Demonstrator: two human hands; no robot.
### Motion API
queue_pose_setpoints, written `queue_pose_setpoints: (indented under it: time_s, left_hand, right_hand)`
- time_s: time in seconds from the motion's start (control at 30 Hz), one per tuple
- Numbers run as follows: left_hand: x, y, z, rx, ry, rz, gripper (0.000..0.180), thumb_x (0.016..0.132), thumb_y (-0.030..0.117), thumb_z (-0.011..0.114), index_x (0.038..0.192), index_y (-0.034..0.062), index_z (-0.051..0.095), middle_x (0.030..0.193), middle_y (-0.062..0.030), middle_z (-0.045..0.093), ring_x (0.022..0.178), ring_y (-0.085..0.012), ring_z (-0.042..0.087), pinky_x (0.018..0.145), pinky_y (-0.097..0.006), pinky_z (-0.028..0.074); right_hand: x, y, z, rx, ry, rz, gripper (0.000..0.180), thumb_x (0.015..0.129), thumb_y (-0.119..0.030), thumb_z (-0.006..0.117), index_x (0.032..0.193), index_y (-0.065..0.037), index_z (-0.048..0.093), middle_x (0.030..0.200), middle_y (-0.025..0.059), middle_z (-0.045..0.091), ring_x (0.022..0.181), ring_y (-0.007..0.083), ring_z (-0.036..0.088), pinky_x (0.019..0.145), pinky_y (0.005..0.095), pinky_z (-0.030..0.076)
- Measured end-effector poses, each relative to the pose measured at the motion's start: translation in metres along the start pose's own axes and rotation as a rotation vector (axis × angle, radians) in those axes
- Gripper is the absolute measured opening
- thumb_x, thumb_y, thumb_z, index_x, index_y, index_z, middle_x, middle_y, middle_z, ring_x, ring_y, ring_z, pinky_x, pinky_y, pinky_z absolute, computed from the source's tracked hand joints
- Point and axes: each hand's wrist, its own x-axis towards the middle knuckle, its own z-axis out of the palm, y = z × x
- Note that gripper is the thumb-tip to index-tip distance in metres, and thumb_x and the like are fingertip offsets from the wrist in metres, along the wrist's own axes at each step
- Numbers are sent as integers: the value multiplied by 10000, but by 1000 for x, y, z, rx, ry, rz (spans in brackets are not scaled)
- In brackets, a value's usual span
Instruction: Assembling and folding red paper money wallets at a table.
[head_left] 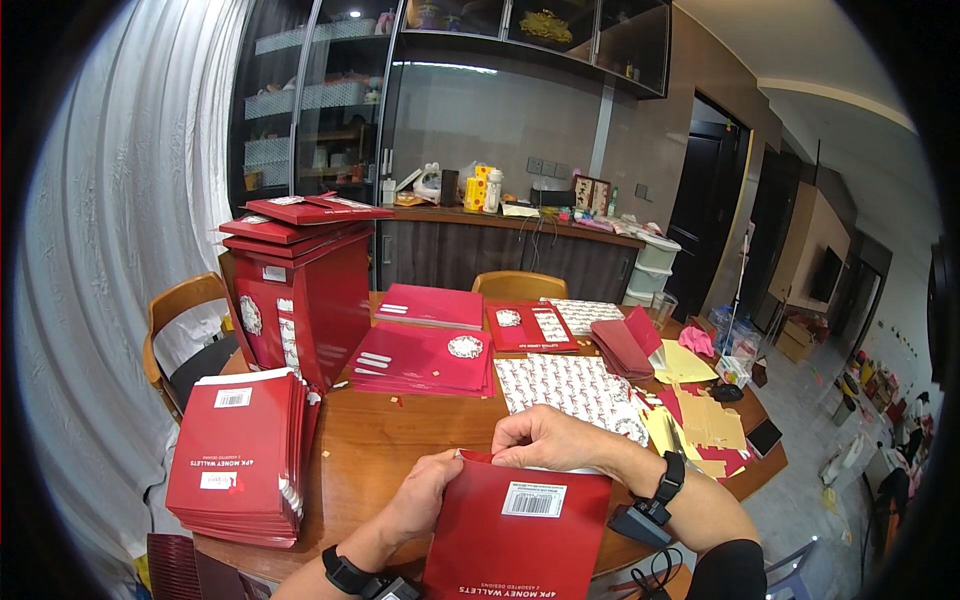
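Well, left of the glossy red card packet [518, 550] at the near edge, the brown wooden table [365, 445] lies bare, the closed left hand [422, 488] gripping the packet's corner, the curled right hand [545, 440] pinching its rim.

Reds and magenta over warm brown

The held packet [515, 550] is bright red with white lettering; its label [533, 501] is white, barred in black. The stacked packets [230, 435] at left repeat the red, white labels included. Behind them, the tall box [335, 320] is a deeper red. Flat folders [425, 366] are magenta with white bars and a whitish medallion. Patterned sheets [555, 382] carry rows of small red-and-dark motifs on white. Loose papers [688, 364] are yellow, the desk [400, 440] orange-brown, the curtain [120, 250] white.
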Motion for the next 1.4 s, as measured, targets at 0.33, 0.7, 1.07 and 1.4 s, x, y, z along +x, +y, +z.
queue_pose_setpoints:
  time_s: [0.33, 0.7, 1.07, 1.4]
  left_hand:
    - [2, -3, 2, -38, 120, 122, 259, 922, 133, 370, 974, -19, 574, 890, -63, 630, 789, -113, 586, 732, -246, 470]
    - [0, 2, 9, 112, 169, 173, 196, 871, 77, 389, 889, 2, 569, 804, -7, 582, 714, -62, 494, 650, -214, 409]
    - [1, 0, 8, 179, 147, 219, 192, 876, 84, 379, 856, 2, 551, 769, 10, 546, 700, -66, 454, 635, -231, 382]
    - [0, -5, 2, 227, 110, 209, 202, 872, 79, 379, 881, -14, 558, 800, -15, 571, 732, -85, 482, 660, -242, 402]
  right_hand:
    - [2, -3, -1, -29, 18, -17, 153, 860, -132, 670, 767, -21, 620, 692, -10, 593, 653, 63, 513, 600, 247, 434]
    - [12, -8, 3, -95, 17, -70, 200, 908, -205, 655, 823, -25, 642, 700, -48, 567, 683, 37, 485, 616, 224, 411]
    - [16, -6, 2, -23, -26, -52, 198, 915, -216, 648, 838, -34, 641, 703, -63, 553, 679, 24, 473, 605, 211, 400]
    - [19, 5, 1, 5, -55, -105, 201, 929, -215, 625, 851, -30, 638, 720, -66, 563, 687, 20, 477, 607, 207, 403]
